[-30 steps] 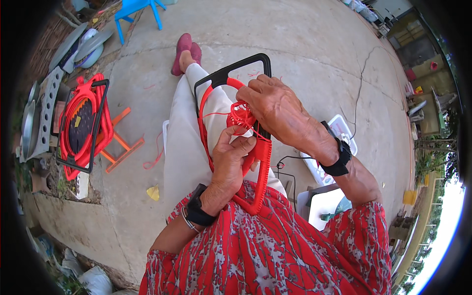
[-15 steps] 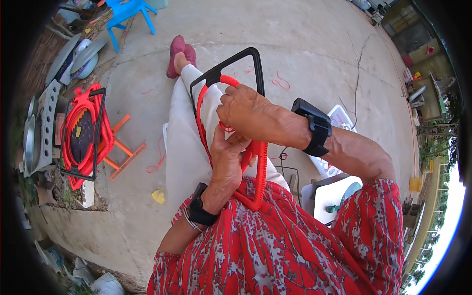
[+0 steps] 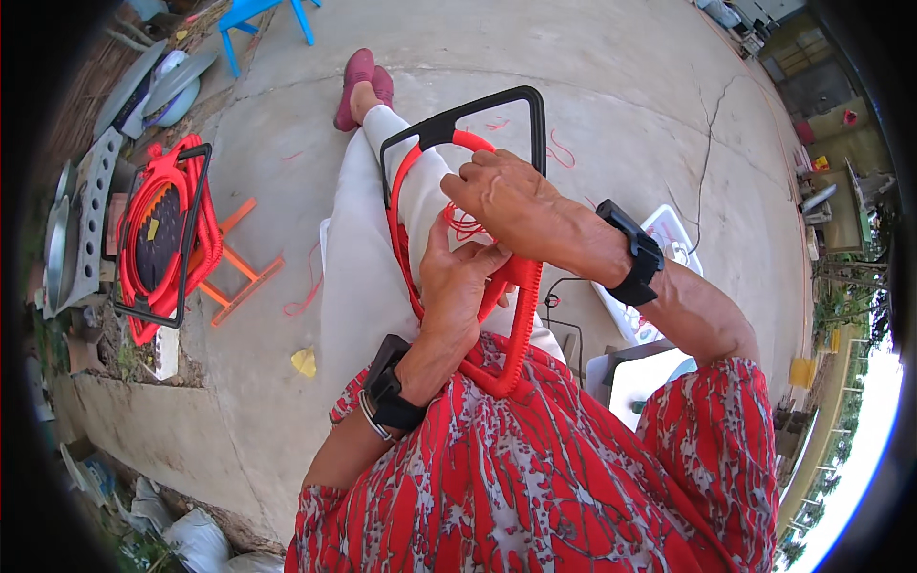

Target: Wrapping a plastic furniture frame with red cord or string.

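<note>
Now I'm looking down at the black frame [image 3: 497,105] resting on the lap, a red corrugated hoop [image 3: 521,329] running around inside it, and that frame is my landmark for everything else. Since a second ago the right hand [image 3: 511,205] has come back up from the middle of the frame toward its top bar, and the view has tipped so more of the ground ahead shows; I read that as another pass of the red cord [image 3: 465,224] being drawn across, so the weaving looks to be in progress rather than finished. The right hand's fingers are closed together, pinching what seems to be the cord near the hoop's upper curve, though the exact pinch is hidden behind the knuckles. The left hand [image 3: 458,286] sits just below it inside the frame, fingers curled and clamped on the hoop's right side, steadying it. Both wrists carry black bands. Well to the left of the frame on the concrete ground [image 3: 621,86] stands a finished red-and-black frame [image 3: 162,239], leaning beside an orange stand [image 3: 239,272]. A small yellow scrap [image 3: 305,362] lies left of the frame's lower end, and loose red cord offcuts [image 3: 304,286] trail between. To the frame's right lies a white tray [image 3: 669,248], close by the right forearm. A blue stool [image 3: 263,19] stands far up to the left. Nothing blocks the hands; only the crossed wrists crowd the gap inside the hoop.
</note>
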A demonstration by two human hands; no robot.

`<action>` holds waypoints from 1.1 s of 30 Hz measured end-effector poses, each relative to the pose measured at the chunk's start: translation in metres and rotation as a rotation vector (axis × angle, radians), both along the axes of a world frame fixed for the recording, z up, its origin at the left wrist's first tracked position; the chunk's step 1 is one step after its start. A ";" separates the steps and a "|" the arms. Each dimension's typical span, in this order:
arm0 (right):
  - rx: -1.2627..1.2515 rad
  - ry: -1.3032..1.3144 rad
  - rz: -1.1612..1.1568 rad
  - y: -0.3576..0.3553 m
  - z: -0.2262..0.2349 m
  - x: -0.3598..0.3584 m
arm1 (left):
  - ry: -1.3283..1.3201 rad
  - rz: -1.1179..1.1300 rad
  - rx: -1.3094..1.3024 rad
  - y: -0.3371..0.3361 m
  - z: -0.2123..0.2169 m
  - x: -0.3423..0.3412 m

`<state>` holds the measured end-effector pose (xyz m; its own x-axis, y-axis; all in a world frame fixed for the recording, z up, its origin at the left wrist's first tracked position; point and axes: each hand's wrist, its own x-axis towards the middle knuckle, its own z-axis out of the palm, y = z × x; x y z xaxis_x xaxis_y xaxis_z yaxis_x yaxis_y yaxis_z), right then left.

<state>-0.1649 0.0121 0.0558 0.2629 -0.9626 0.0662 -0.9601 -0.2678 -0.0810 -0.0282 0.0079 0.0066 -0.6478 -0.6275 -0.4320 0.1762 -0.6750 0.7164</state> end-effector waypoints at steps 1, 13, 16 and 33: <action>-0.003 -0.003 0.016 0.002 0.004 -0.001 | 0.027 0.025 0.023 0.000 0.001 -0.001; -0.057 -0.559 -0.361 0.088 0.104 -0.035 | 0.065 0.049 0.040 -0.007 -0.004 0.013; -0.079 -0.881 -0.658 0.130 0.122 -0.060 | 0.105 0.042 0.026 -0.006 -0.004 0.013; 0.264 -0.935 -0.828 0.174 0.006 -0.091 | 0.213 -0.157 0.203 -0.008 -0.015 0.011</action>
